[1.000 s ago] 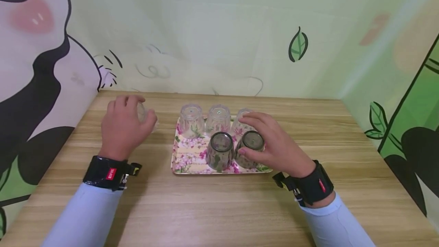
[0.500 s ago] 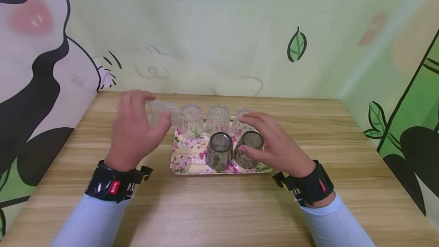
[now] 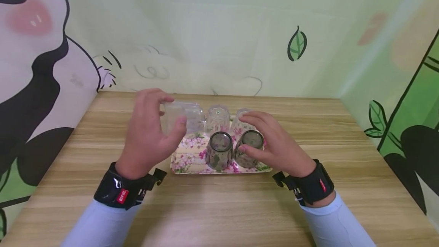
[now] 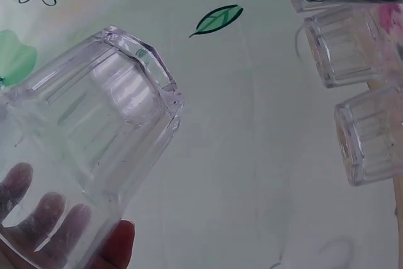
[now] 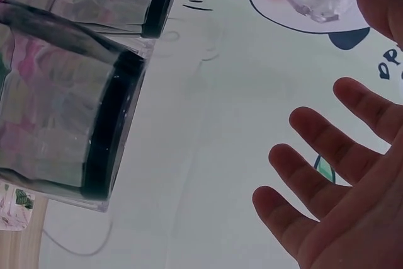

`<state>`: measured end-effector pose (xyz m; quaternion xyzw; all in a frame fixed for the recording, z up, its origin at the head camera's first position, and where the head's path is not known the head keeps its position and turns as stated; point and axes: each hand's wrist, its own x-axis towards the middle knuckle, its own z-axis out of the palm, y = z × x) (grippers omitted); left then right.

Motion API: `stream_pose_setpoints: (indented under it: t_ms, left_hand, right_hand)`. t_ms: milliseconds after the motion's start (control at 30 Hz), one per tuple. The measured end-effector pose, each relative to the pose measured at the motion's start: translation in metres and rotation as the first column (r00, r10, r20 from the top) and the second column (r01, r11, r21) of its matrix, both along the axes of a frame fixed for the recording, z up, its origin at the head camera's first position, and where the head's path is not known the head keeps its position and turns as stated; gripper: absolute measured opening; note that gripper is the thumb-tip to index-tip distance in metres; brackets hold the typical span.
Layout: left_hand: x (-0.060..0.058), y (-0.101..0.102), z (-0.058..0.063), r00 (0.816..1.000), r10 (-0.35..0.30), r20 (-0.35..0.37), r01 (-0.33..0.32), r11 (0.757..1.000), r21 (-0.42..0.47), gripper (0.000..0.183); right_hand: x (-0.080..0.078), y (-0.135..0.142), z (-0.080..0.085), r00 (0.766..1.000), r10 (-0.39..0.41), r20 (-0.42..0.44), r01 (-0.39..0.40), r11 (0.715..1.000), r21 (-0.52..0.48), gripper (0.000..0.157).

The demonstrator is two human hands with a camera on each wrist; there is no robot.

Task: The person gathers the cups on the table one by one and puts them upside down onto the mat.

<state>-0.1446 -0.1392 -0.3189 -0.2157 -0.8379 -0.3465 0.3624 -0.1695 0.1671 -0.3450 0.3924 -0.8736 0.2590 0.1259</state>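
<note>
My left hand [image 3: 149, 132] grips a clear faceted glass [image 4: 94, 111], tilted onto its side with its base towards the right. In the head view that glass overlaps the left end of the back row on a flowered tray [image 3: 176, 169]. Two more clear glasses, a middle one [image 3: 218, 119] and a right one [image 3: 241, 119], stand upside down there. In front of them are two smoky dark glasses, one [image 3: 219, 151] in the middle and one [image 3: 249, 149] at the right, also base up. My right hand [image 3: 276, 144], fingers spread and holding nothing, hovers beside the right dark glass.
The tray lies on a wood-grain table [image 3: 219, 209]. A pale green printed backdrop [image 3: 219, 48] rises behind the table's back edge, with a panda picture [image 3: 37, 48] on the left. Black straps with small cameras sit on both wrists.
The left hand has carried the clear glass rightward from the table's left side to the tray's back left corner, and the glass has swung sideways. The right hand stays put.
</note>
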Motion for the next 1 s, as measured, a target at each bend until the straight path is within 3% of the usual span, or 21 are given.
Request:
stream_pose_setpoints:
  t_ms: [333, 567, 767, 1000]
  left_hand:
    - [0.0, 0.015, -0.008, 0.987, -0.146, -0.062, 0.143, 0.988, -0.053, 0.043]
    - [0.0, 0.029, -0.016, 0.948, -0.265, -0.178, 0.257, 0.964, -0.064, 0.042]
    - [0.003, 0.041, -0.019, 0.916, -0.327, -0.232, 0.325, 0.945, -0.047, 0.051]
    - [0.006, 0.049, -0.02, 0.885, -0.355, -0.301, 0.349, 0.934, -0.077, 0.052]
  right_hand:
    - [-0.001, -0.001, -0.001, 1.0, 0.02, -0.017, -0.02, 1.0, -0.01, 0.071]
    - [0.004, -0.004, 0.001, 0.992, 0.119, -0.045, -0.12, 0.992, -0.023, 0.082]
    - [0.01, -0.008, 0.002, 0.992, 0.127, 0.018, -0.126, 0.991, -0.054, 0.088]
    - [0.017, -0.011, 0.002, 0.985, 0.163, 0.047, -0.158, 0.983, -0.097, 0.091]
